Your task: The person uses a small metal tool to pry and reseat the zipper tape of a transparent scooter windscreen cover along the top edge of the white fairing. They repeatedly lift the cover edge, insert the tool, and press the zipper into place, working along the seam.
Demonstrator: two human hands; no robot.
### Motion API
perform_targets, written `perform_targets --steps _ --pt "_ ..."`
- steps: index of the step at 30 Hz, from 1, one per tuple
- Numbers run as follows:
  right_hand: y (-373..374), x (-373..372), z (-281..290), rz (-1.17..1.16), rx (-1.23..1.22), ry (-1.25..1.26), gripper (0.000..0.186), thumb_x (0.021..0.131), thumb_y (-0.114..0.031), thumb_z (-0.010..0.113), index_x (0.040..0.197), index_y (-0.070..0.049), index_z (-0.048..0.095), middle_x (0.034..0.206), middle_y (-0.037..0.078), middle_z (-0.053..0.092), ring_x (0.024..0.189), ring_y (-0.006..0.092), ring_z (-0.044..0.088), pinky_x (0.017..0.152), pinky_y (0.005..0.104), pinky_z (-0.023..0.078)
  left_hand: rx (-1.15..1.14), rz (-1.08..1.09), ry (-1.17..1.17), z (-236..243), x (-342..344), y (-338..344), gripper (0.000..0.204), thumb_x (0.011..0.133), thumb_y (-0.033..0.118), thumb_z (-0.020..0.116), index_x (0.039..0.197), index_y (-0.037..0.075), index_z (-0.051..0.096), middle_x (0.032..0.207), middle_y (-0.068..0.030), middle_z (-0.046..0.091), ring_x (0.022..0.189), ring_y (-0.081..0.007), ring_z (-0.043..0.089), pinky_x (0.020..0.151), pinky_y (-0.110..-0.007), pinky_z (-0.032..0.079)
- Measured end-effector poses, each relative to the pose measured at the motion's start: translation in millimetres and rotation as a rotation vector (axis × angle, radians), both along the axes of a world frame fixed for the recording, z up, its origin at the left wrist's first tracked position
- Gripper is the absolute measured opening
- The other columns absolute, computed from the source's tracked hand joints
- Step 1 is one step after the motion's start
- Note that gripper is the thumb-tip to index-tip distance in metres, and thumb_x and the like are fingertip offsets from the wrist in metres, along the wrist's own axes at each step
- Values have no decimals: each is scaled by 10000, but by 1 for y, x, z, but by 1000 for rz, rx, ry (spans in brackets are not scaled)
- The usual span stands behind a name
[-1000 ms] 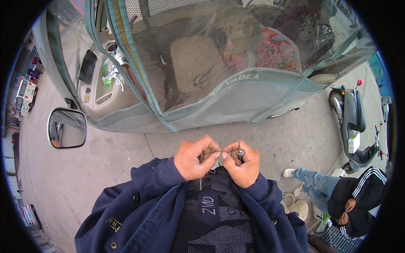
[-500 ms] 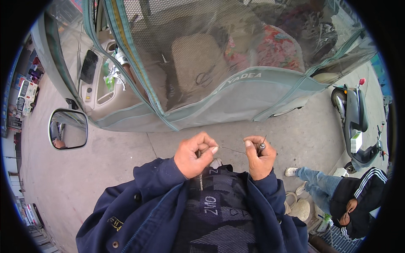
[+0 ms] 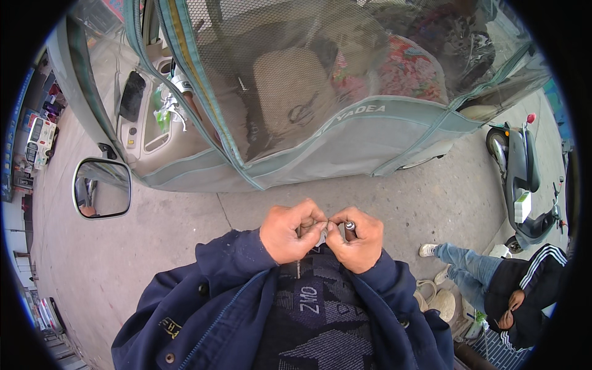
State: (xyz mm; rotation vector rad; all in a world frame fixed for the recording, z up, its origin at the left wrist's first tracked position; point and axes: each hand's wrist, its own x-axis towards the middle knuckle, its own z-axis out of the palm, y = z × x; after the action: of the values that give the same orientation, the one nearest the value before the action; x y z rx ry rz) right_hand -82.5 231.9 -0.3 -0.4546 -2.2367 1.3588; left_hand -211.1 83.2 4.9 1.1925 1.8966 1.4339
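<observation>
In front of my chest, my two hands meet with their fingertips almost touching. My left hand [image 3: 290,233] is closed in a pinch; a thin dark thread ran from it moments ago, now mostly hidden between the fingertips. My right hand [image 3: 357,239] pinches with thumb and forefinger too. Its curled fingers grip a slim hand tool [image 3: 350,227] with a dark handle and a metal end; I cannot tell its exact kind. A thin strip hangs below my left hand against the dark patterned shirt [image 3: 308,320].
Ahead stands a small vehicle with a grey-green fabric cover [image 3: 320,148] and clear mesh windows. Its side mirror [image 3: 102,188] juts out at left. At right are a parked scooter [image 3: 521,166] and a seated person in a black jacket [image 3: 518,296]. Concrete ground [image 3: 185,228] lies between.
My hands have come together, my right hand moving left. The thread stretched between them no longer shows. The tool's thin tip, pointing up before, is now turned out of sight.
</observation>
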Motion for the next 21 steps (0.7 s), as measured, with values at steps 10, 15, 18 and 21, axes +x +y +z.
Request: perform_targets --steps 10,15,18,21 --pt "-2 -6 -28 -332 -303 86 71 860 -25 710 836 -44 646 635 -31 553 548 20 461 509 222 358 44 -18 -62 -8 0 2 84 944 56 683 1001 54 621 589 -48 596 503 -136 550 527 -308 428" --pt "18 6 -46 -358 -562 105 108 975 -77 608 879 -28 611 746 31 646 587 63 504 516 227 352 -7 109 -156 -8 -1 -5 88 954 77 698 1017 41 648 598 0 592 546 -57 494 555 -266 411" --pt "22 6 -49 -305 -734 176 199 1015 -156 607 865 -27 621 700 17 596 559 66 481 502 239 336 10 104 -236 -10 -3 -5 81 959 87 706 1007 40 661 602 20 582 566 -38 460 559 -257 403" --pt "26 4 -37 -388 -696 127 282 1037 -245 664 884 -9 695 609 -48 494 545 25 421 497 248 306 -6 125 -352 -10 -4 -5 70 968 80 698 1017 43 665 606 41 573 576 -30 449 558 -253 394"
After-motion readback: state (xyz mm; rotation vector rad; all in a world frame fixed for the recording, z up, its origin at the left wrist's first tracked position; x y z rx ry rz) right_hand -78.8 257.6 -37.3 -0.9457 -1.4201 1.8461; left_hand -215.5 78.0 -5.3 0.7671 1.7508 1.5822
